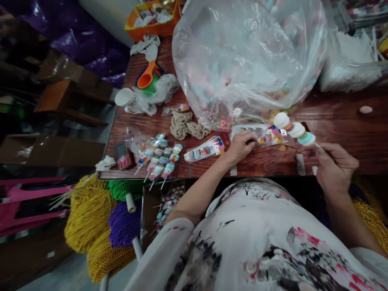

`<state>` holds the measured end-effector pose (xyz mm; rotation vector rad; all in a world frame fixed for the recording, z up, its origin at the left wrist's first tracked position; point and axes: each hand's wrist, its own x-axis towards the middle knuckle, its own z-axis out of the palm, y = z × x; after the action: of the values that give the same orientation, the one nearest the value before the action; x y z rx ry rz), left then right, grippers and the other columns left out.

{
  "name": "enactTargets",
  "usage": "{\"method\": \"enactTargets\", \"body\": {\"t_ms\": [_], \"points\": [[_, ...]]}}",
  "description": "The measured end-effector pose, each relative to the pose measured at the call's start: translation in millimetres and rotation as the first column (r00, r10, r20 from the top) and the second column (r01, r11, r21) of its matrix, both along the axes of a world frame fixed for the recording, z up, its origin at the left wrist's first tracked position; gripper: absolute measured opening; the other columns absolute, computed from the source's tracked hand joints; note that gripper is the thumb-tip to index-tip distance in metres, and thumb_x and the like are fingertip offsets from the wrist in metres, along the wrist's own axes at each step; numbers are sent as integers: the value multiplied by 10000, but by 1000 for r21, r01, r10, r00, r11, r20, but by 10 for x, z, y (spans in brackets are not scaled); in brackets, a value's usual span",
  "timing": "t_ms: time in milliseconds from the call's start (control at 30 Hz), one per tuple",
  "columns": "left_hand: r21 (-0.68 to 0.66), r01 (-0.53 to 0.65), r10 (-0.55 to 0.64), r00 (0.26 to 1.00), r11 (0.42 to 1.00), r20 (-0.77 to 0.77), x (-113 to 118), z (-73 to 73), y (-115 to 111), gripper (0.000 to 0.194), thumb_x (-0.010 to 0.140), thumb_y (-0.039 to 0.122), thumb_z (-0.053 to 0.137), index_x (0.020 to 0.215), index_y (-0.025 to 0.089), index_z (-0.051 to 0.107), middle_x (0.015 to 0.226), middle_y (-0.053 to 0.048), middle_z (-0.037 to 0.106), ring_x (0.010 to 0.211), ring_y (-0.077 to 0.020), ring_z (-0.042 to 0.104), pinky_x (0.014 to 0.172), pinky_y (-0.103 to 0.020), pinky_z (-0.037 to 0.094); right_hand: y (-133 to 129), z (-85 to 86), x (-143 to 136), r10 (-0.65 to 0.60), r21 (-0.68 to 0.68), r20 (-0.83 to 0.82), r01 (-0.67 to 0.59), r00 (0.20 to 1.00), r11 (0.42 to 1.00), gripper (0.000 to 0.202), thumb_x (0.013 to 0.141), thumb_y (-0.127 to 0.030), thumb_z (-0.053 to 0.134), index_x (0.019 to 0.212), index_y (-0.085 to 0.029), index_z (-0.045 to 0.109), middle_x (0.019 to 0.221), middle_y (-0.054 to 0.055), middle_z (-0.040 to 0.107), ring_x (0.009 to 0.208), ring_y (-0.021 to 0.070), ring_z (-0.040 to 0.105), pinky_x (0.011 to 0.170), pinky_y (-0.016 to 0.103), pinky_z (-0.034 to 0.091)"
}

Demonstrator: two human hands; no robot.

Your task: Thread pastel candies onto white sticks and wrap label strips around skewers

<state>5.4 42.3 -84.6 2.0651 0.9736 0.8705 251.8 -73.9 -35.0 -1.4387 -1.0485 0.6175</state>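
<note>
In my right hand (337, 167) is the white stick of a marshmallow skewer (295, 130), pinched between thumb and fingers. Its white, pink and blue-green pieces point up and left over the table. My left hand (241, 146) is closed, with its fingertips at a clear printed plastic bag (273, 135) lying flat on the table. What sits beneath those fingers is partly hidden. Just left of that hand lies a fanned stack of similar printed bags (204, 149). Farther left, several wrapped marshmallow skewers (163, 155) lie side by side, their sticks toward the table's front edge.
A huge clear bag of pastel marshmallows (248, 52) fills the table's back. A crumpled beige cloth (188, 126), a white cup (125, 97) and an orange scoop (147, 79) lie left. An open box of skewers (166, 202) stands below the edge, beside yellow cord bundles (89, 214).
</note>
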Motion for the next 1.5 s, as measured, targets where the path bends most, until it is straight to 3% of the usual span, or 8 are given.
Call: {"method": "enactTargets", "body": {"t_ms": [167,367,500,633,733,1100,1267,1500], "points": [[20,35,-35,999,999,12,-6,16,2,105,861,221,642,782,163,677,772,-22,651,753,-137,581,730,-272,456,-129,74,293,77,121,411,-138,908,983,147,870,-193,677,966,-247,775,910,35,774,804,189,723,783,306,558],[5,20,-20,999,1000,30,9,-10,4,83,828,222,668,765,169,680,760,-19,655,756,-140,583,742,-276,450,-92,77,613,1,211,831,-317,557,925,149,849,-129,690,978,-200,710,873,75,763,759,227,713,734,346,535],[28,33,-34,999,999,13,12,-12,-6,72,838,212,645,792,172,683,798,-35,675,790,-153,594,781,-300,463,6,214,686,-13,168,939,-426,343,889,130,842,-113,682,949,-184,661,875,80,765,717,220,697,728,364,497],[95,62,-61,998,994,-13,18,-16,-18,67,847,191,630,813,164,681,811,-49,675,811,-164,598,796,-311,470,100,494,626,-33,99,990,-519,135,849,194,813,-85,632,976,-187,647,878,69,770,671,211,673,716,390,454],[108,73,-69,997,991,-36,22,-31,-19,60,842,163,627,816,165,681,835,-53,683,839,-168,608,816,-314,476,147,686,591,-55,71,997,-563,45,824,245,775,-73,601,988,-182,652,871,74,769,653,221,652,702,408,436],[175,105,-89,991,979,-101,14,-97,-30,110,906,231,620,870,182,711,879,-53,688,888,-174,618,851,-335,475,142,802,648,38,-43,999,-597,-21,801,236,786,-50,603,982,-171,653,772,62,734,646,207,612,627,367,428],[221,126,-105,989,967,-104,28,-122,-33,132,919,264,625,870,181,714,895,-62,681,897,-175,615,840,-329,479,166,844,540,12,-3,1000,-674,8,738,282,791,-44,599,1046,-155,652,806,77,746,686,207,628,634,371,442],[279,127,-122,992,952,-38,50,-148,-41,188,921,338,640,869,174,716,893,-61,684,878,-173,613,835,-323,487,234,656,516,-57,57,998,-708,24,704,324,755,-25,614,1057,-125,674,824,77,763,676,211,638,599,361,436]]}}
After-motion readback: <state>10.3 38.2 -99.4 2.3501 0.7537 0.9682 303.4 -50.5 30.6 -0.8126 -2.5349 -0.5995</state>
